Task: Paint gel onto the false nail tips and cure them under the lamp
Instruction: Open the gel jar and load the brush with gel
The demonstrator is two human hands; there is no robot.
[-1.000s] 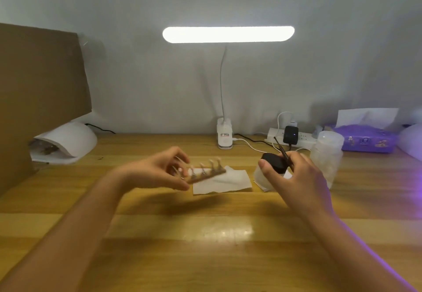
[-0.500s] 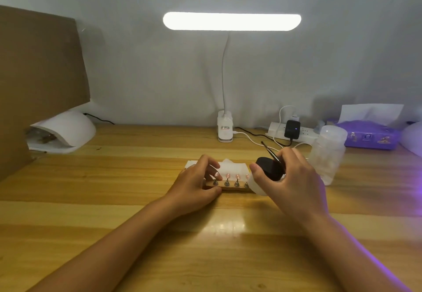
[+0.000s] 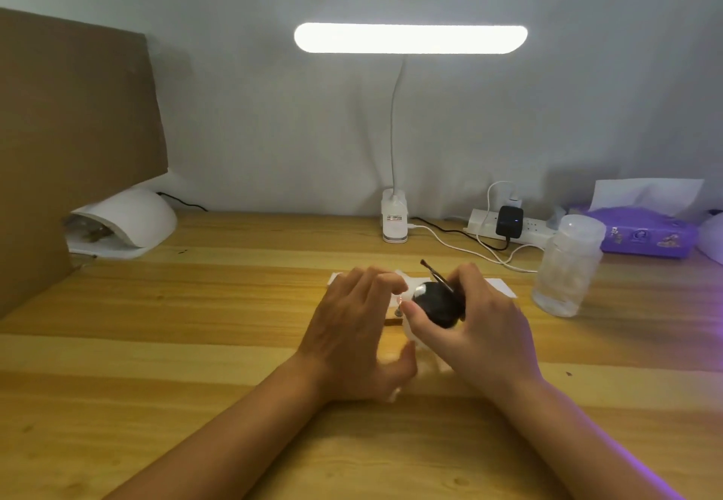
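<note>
My left hand (image 3: 352,327) hovers flat with its fingers spread over the wooden nail-tip holder (image 3: 394,320), which lies on the table and is almost wholly hidden beneath it. One pinkish nail tip (image 3: 399,301) on its peg shows between my hands. My right hand (image 3: 485,331) grips a black gel pot (image 3: 436,304) and a thin brush (image 3: 436,275) whose bristles point up and to the left. White tissue paper (image 3: 499,287) lies under both hands. The white curing lamp (image 3: 129,221) stands at the far left, its opening facing left.
A cardboard panel (image 3: 74,147) stands at the left beside the curing lamp. At the back are a lit desk lamp (image 3: 395,221), a power strip (image 3: 508,225) with cables, a translucent plastic jar (image 3: 567,264) and a purple tissue box (image 3: 645,231).
My left hand brought the holder down from the air onto the tissue, then let go and spread its fingers. My right hand with pot and brush has moved closer to the left.
</note>
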